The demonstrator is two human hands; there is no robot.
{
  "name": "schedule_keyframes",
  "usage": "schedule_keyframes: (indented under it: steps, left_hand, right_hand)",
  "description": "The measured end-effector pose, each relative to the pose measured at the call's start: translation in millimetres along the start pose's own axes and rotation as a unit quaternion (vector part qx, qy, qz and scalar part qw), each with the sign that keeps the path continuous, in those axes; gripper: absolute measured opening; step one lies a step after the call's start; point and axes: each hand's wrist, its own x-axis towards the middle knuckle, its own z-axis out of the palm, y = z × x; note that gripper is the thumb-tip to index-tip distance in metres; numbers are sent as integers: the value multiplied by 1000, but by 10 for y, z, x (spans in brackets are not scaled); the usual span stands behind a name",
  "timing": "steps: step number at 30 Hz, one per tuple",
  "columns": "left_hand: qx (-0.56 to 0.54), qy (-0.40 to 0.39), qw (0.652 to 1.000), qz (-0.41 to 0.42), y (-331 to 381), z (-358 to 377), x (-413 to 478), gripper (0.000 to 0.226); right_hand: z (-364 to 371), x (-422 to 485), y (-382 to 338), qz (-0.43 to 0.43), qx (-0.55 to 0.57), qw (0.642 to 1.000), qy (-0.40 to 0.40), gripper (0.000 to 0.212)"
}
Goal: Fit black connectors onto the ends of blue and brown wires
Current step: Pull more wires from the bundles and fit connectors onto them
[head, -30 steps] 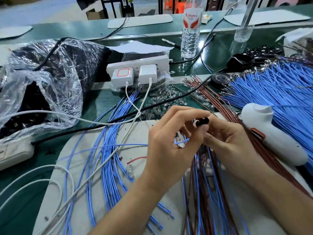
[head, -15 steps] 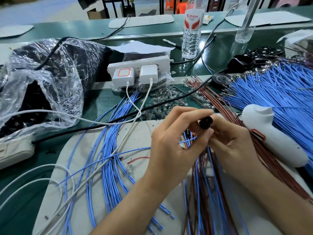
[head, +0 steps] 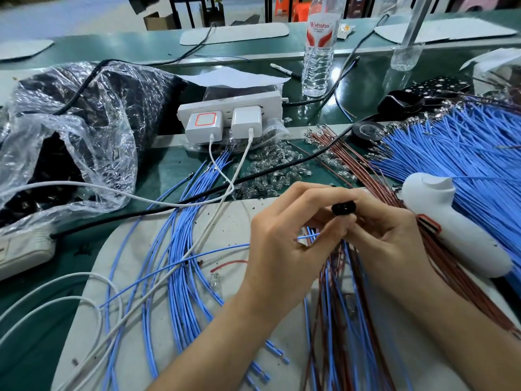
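Note:
A small round black connector [head: 343,208] sits between the fingertips of both hands above the grey mat [head: 231,221]. My left hand [head: 284,249] pinches it from the left, and a blue wire [head: 220,252] runs out from under its palm. My right hand [head: 389,235] grips the connector from the right. Blue and brown wires [head: 341,306] hang down from under both hands across the mat. Where the wire ends meet the connector is hidden by my fingers.
Loose blue wires [head: 180,277] fan out left of my hands. A large blue bundle [head: 465,156] and brown wires [head: 363,167] lie at the right beside a white handheld tool [head: 456,230]. Behind are small glass bulbs [head: 270,167], a power strip [head: 231,111], a plastic bag [head: 84,131] and a water bottle [head: 318,52].
The connector has been turned between my fingertips, from lying sideways to showing its round end. Both hands have stayed in about the same place.

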Motion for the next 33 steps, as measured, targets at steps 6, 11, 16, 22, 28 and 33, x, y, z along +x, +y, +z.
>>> schedule_keyframes:
  steps: [6, 11, 16, 22, 28, 33]
  left_hand:
    - [-161, 6, 980, -114, 27, 35, -17, 13]
    - [-288, 13, 939, -188, 33, 37, 22, 12]
    - [-277, 21, 942, -186, 35, 55, 19, 19]
    - [-267, 36, 950, -161, -5, 68, -16, 22]
    - [-212, -1, 963, -164, -60, 47, 1, 22]
    - [-80, 138, 981, -106, -157, -48, 27, 17]
  right_hand:
    - [-5, 19, 13, 2, -4, 1000, 4, 25]
    - [-18, 37, -10, -11, -64, 998, -6, 10]
    - [7, 26, -57, -20, -120, 993, -1, 14]
    - [19, 17, -100, -18, -170, 985, -17, 17]
    - [15, 50, -136, 25, -126, 991, -28, 13]
    - [-59, 195, -198, 108, -90, 990, 10, 46]
